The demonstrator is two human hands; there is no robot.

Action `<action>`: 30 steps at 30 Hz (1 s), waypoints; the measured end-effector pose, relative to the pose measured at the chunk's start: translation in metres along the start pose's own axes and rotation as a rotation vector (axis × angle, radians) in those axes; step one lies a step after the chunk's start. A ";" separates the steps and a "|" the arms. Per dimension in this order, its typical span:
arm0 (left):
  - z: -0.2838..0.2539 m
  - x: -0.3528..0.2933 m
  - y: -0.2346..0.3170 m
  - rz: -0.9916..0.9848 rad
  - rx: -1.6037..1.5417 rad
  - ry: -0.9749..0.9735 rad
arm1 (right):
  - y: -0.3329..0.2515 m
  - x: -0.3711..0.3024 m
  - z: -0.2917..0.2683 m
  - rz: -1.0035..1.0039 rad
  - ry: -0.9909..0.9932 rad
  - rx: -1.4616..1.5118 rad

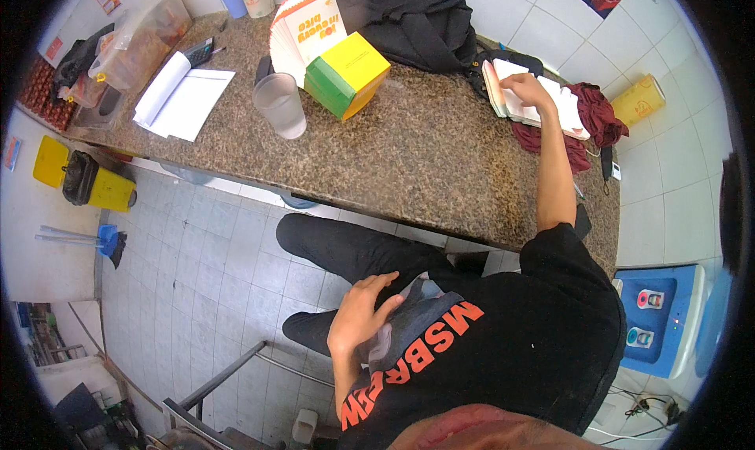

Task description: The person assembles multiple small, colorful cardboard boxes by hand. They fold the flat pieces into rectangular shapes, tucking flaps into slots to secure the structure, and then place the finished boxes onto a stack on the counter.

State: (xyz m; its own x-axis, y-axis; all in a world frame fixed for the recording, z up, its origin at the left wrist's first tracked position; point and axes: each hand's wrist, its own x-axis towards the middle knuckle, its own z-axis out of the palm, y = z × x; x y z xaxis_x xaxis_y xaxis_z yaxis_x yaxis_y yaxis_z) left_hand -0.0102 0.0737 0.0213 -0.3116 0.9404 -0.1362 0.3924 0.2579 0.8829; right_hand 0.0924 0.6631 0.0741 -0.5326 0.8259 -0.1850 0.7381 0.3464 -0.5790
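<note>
My right hand (528, 92) reaches across the counter to a stack of flattened white paper boxes (562, 108) with an orange edge. Its fingers are bent and closed on the top of the stack's left end; exactly how many sheets they grip is hidden. Down over my lap, my left hand (360, 315) lies in front of my black shirt (511, 332), fingers stretched out and holding nothing. Under the stack is a dark red cloth (602, 112). In the counter's middle stand a yellow and green box (348, 74) and nested white and orange paper boxes (305, 33).
A frosted cup (280, 106), an open notepad (185, 100) and a clear plastic bin (145, 37) are on the granite counter (377, 159). A black bag (405, 22) leans on the wall. A blue water dispenser (661, 320) stands at right, a metal rail (220, 383) lower left.
</note>
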 end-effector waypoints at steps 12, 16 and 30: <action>-0.002 0.002 -0.002 -0.024 0.006 -0.017 | 0.028 -0.005 -0.047 -0.186 0.691 -0.349; -0.007 -0.004 -0.002 0.026 -0.003 0.076 | -0.079 -0.133 -0.097 -0.492 1.051 -0.049; -0.086 0.009 0.078 0.147 -0.150 0.388 | -0.227 -0.219 0.053 -1.382 -0.646 -0.017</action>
State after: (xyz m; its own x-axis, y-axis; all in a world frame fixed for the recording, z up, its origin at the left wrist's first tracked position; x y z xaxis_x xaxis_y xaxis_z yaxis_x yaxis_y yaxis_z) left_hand -0.0574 0.0833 0.1273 -0.5749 0.8046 0.1488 0.3359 0.0662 0.9396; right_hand 0.0196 0.3799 0.2043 -0.8679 -0.4669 0.1696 -0.4719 0.6683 -0.5751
